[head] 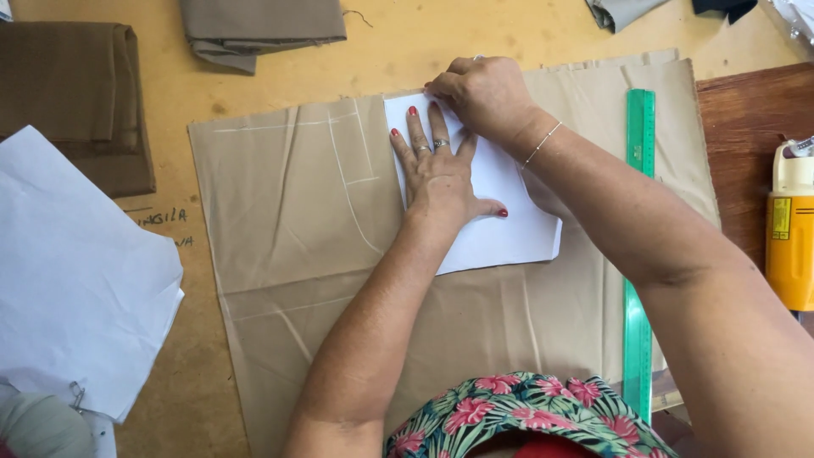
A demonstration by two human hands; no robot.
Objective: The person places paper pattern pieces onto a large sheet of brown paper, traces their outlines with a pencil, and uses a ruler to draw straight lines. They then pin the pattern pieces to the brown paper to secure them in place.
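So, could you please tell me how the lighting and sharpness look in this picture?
Head view: soft, even light, only faint shadows under the left hand and right hand; white paper pattern bright but not glaring; beige fabric creases and chalk lines sharp; green ruler looks straight.

left hand (439, 174) flat, fingers spread | right hand (482, 93) curled, pinching

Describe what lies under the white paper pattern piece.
The white paper pattern piece lies on tan fabric with chalk lines; the left hand presses it flat and the right hand pinches its top edge. The fabric beneath it is hidden.
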